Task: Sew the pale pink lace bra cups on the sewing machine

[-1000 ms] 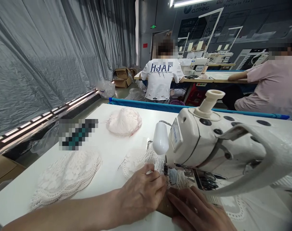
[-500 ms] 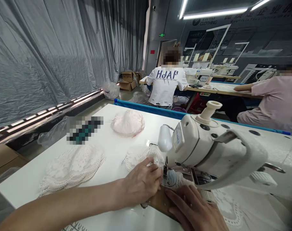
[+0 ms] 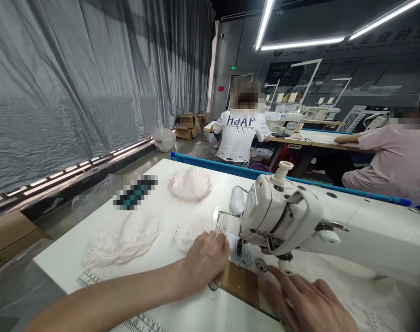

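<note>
My left hand (image 3: 203, 261) rests on the white table (image 3: 154, 258) just left of the needle of a white sewing machine (image 3: 293, 221), its fingers curled on a piece of white lace (image 3: 189, 229) by the presser foot. My right hand (image 3: 309, 306) lies flat with fingers spread on the fabric in front of the machine, beside a brown plate (image 3: 238, 284).
A pile of white lace pieces (image 3: 123, 239) and a pinkish mound of fabric (image 3: 191, 183) lie further left on the table. A blue rail (image 3: 210, 161) edges its far side. Two people sit at other sewing tables behind. A grey plastic curtain hangs on the left.
The view has pulled back and up, so the machine looks smaller. My right hand has slid right and lower, away from my left hand, uncovering the brown plate.
</note>
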Demonstrator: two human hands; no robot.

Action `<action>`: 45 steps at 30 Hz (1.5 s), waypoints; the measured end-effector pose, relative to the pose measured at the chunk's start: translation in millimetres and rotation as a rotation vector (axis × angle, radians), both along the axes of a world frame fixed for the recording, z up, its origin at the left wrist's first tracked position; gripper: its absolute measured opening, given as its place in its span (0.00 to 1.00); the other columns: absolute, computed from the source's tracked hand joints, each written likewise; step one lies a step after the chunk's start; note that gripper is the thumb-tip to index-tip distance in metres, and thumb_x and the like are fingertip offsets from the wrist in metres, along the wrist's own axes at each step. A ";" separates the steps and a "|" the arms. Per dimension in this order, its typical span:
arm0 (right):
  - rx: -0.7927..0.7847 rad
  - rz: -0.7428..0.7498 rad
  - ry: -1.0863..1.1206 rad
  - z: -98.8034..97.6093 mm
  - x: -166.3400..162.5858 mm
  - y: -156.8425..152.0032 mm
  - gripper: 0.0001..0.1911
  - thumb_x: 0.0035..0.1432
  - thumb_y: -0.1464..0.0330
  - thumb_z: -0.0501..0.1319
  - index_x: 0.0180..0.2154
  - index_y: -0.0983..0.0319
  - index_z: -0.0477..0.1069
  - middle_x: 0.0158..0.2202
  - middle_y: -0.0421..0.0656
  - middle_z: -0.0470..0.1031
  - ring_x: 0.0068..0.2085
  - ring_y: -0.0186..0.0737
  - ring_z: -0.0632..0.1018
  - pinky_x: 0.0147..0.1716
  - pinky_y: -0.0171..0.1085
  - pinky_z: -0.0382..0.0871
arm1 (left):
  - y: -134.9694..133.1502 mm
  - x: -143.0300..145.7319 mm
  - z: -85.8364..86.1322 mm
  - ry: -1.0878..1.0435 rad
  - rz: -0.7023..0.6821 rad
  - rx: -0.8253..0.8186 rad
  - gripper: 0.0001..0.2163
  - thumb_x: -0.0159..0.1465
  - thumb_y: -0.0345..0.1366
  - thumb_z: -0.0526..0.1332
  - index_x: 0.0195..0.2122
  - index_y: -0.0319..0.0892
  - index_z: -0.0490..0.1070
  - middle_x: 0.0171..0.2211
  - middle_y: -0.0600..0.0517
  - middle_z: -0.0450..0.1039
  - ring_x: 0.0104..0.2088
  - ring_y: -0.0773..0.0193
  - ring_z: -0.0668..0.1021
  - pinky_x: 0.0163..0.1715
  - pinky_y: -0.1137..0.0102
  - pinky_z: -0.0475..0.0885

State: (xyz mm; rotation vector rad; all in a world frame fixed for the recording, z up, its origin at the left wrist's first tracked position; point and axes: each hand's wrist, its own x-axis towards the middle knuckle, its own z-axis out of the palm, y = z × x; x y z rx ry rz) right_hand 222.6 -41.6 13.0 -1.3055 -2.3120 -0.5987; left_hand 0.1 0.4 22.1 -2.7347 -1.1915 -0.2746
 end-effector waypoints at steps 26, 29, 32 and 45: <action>-0.140 0.208 0.063 -28.1 -5.6 12.0 0.18 0.64 0.72 0.46 0.50 0.63 0.68 0.46 0.50 0.76 0.43 0.45 0.79 0.32 0.38 0.75 | -4.2 -11.7 -11.7 -0.090 -0.374 0.195 0.06 0.62 0.23 0.54 0.35 0.37 0.69 0.40 0.46 0.70 0.46 0.60 0.69 0.47 0.62 0.61; -0.203 0.181 0.052 -28.3 -0.4 16.9 0.22 0.62 0.75 0.45 0.56 0.60 0.63 0.50 0.50 0.74 0.45 0.44 0.78 0.34 0.38 0.76 | -4.7 -9.0 -11.2 -0.093 -0.358 0.216 0.07 0.62 0.22 0.53 0.35 0.35 0.69 0.38 0.47 0.70 0.44 0.62 0.70 0.47 0.62 0.62; -0.172 0.212 0.022 -28.3 2.8 21.6 0.23 0.62 0.73 0.45 0.58 0.61 0.59 0.53 0.51 0.72 0.49 0.46 0.76 0.39 0.42 0.75 | -1.9 -5.8 -12.2 -0.097 -0.332 0.230 0.07 0.63 0.22 0.53 0.36 0.35 0.69 0.38 0.47 0.69 0.42 0.63 0.70 0.46 0.62 0.63; -0.224 0.392 -0.031 -13.7 -3.8 11.4 0.17 0.65 0.60 0.52 0.46 0.64 0.71 0.46 0.50 0.77 0.44 0.44 0.78 0.41 0.42 0.72 | -0.9 -6.0 -21.8 -0.177 -0.369 0.224 0.08 0.63 0.21 0.53 0.36 0.35 0.70 0.44 0.47 0.71 0.48 0.64 0.69 0.49 0.62 0.63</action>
